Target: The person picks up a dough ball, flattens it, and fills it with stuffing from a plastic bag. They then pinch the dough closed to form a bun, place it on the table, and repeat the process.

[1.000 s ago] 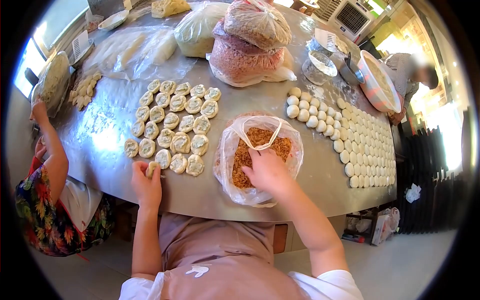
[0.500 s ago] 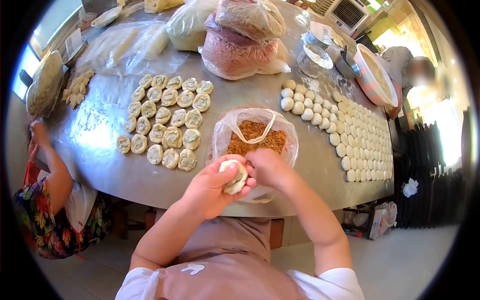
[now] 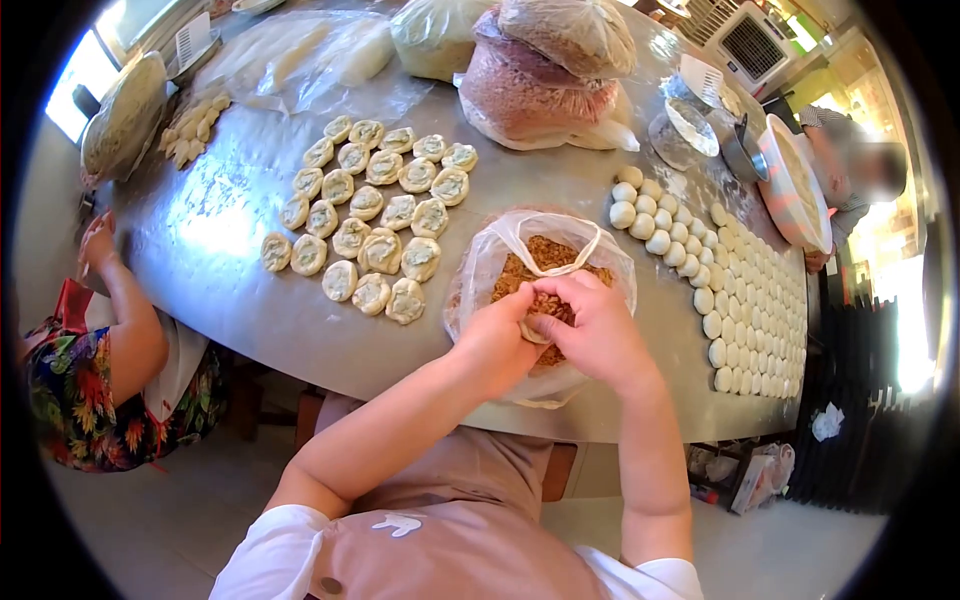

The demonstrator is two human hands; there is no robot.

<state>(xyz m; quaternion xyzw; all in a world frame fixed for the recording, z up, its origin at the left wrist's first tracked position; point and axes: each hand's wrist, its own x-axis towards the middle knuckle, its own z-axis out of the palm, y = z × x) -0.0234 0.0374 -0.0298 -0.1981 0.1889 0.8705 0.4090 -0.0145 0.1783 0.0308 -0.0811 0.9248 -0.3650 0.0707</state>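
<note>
While over bag [image 3: 478, 262], hands [image 3: 497, 340] [image 3: 598, 335] around dough [image 3: 537, 330].

The surface [image 3: 230, 290] is dull silver-grey. Golden-brown shredded filling [image 3: 545, 255] sits in a clear bag [image 3: 480, 270] at centre, and the dough piece [image 3: 537, 332] in the fingers [image 3: 575, 300] is pale cream. White dough balls [image 3: 740, 290] lie at 3 o'clock, cream rounds [image 3: 370, 215] with greenish centres at 10 o'clock, and a red-and-green floral garment [image 3: 80, 400] at 8 o'clock.

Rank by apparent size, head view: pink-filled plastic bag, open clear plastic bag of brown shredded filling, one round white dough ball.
1-2. Pink-filled plastic bag and open clear plastic bag of brown shredded filling: alike; the open one is nearer, so unranked.
3. Round white dough ball.
</note>
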